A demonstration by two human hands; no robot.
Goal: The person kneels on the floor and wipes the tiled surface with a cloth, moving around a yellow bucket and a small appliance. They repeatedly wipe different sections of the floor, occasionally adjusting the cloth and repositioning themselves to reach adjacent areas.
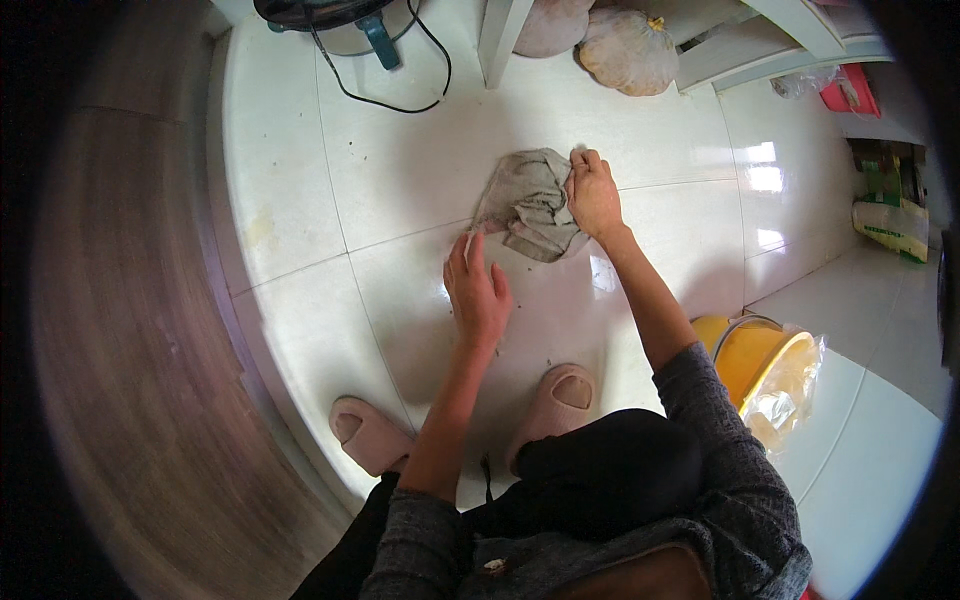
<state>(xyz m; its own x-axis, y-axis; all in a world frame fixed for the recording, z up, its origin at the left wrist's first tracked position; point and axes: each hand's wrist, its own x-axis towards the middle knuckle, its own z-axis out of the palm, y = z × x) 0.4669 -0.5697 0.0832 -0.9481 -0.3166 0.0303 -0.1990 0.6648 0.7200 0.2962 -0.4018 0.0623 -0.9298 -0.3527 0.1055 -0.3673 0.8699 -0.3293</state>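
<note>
A damp-looking grey cloth (534, 202) lies crumpled on the glossy white tile floor (405, 315). My right hand (594, 196) has its fingers curled over the cloth's right edge, gripping it. My left hand (480, 289) is beside the cloth's lower left corner, thumb apart from the fingers. Its fingertips reach the cloth's edge, but whether they touch it is hard to tell. Small dark crumbs (520, 306) dot the tiles between the cloth and my slippers.
A pink slipper (371, 435) is at left, another (559, 401) at centre. A yellow bucket (750, 356) with a plastic liner stands right. Ahead are an appliance with a black cord (390, 109), a white shelf leg (501, 41) and a pumpkin (630, 56). Dark wood flooring (135, 315) runs along the left.
</note>
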